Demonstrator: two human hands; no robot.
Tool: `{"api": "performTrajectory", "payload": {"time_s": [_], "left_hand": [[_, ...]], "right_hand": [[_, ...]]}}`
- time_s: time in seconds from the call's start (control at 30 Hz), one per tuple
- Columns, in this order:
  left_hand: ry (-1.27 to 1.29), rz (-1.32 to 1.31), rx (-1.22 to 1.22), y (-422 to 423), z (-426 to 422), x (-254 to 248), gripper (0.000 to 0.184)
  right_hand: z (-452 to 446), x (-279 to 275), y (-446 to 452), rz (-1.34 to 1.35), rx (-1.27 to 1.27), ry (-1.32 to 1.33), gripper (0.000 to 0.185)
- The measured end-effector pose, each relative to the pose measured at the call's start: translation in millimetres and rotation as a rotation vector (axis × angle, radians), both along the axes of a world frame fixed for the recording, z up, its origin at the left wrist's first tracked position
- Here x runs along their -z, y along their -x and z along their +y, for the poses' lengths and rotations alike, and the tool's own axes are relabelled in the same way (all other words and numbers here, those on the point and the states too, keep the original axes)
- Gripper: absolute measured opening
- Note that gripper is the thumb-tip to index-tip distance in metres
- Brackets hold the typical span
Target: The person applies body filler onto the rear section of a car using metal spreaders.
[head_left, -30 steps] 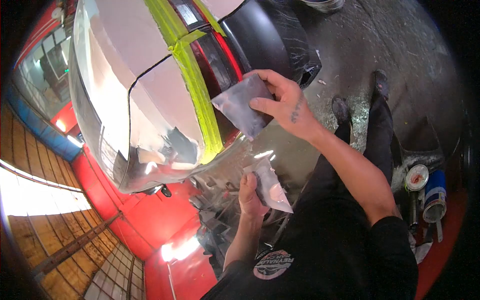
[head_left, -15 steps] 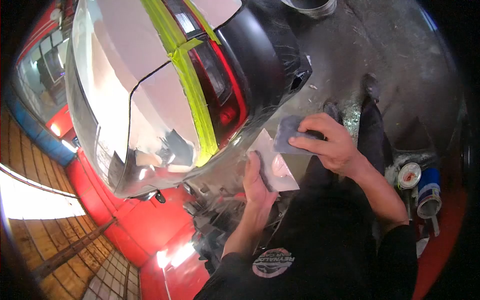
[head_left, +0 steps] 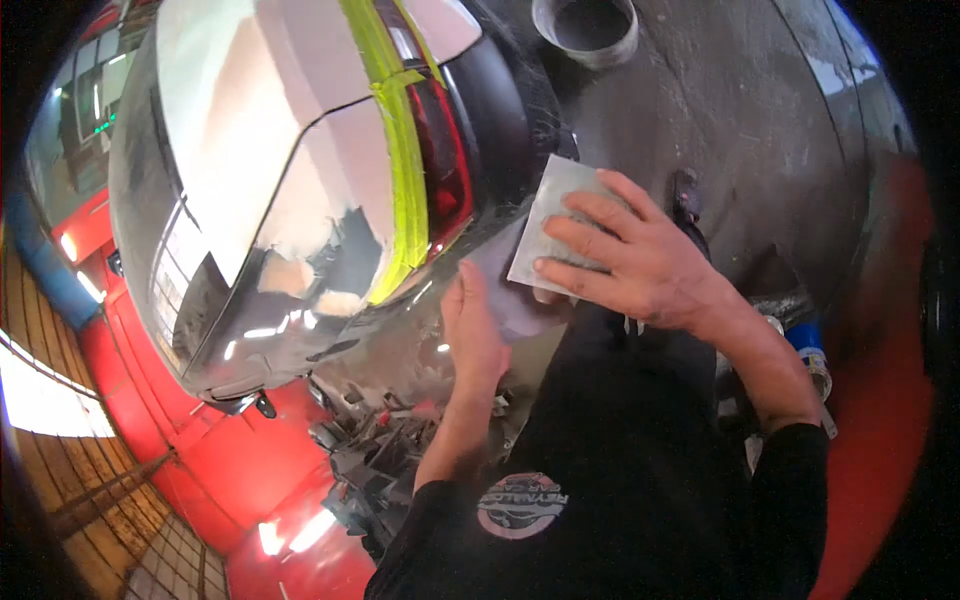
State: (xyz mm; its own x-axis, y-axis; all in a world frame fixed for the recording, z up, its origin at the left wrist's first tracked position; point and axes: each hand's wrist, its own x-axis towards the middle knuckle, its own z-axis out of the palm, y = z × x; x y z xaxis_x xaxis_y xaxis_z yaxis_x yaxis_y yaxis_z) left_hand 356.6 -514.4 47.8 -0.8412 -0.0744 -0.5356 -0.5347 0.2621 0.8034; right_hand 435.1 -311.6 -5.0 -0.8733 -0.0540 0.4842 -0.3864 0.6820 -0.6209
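In the head view, your right hand (head_left: 650, 262) grips the pale sheet (head_left: 552, 215) at centre, fingers spread across its face; your left hand (head_left: 474, 330), partly closed, holds the grey sheet (head_left: 500, 275), partly behind it; the car (head_left: 235, 130) spans upper left.

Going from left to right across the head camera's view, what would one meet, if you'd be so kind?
Bright opening at the far left → yellow-green tape on the car → left hand → right hand holding a pale sheet → blue can.
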Motion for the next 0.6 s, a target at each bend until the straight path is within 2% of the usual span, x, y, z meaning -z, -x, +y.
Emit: {"api": "performTrajectory", "payload": {"time_s": [0.1, 0.2, 0.3, 0.4, 0.5, 0.6], "left_hand": [[-0.027, 0.122, 0.117, -1.5, 4.0, -9.3, 0.045], [-0.109, 0.17, 0.042, -4.9, 11.9, -4.2, 0.045], [-0.163, 0.155, -0.041, -6.2, 38.1, -19.5, 0.044], [-0.202, 0.19, -0.036, -3.3, 45.8, -21.5, 0.043], [-0.167, 0.318, -0.085, 2.9, 48.3, -13.7, 0.042], [-0.181, 0.404, -0.352, 11.6, 89.1, -56.5, 0.042]], "right_hand": [[-10.1, -13.8, 6.4, -0.004, -0.042, 0.021, 0.038], [-9.4, -25.6, -4.0, -0.054, -0.063, 0.024, 0.038], [-1.1, -32.0, -15.8, -0.076, -0.088, 0.025, 0.041], [15.1, -40.3, -24.5, -0.12, -0.147, -0.002, 0.042], [41.9, -36.7, -31.5, -0.179, -0.18, -0.042, 0.042], [68.0, -30.3, -34.3, -0.236, -0.191, 0.032, 0.041]]}}
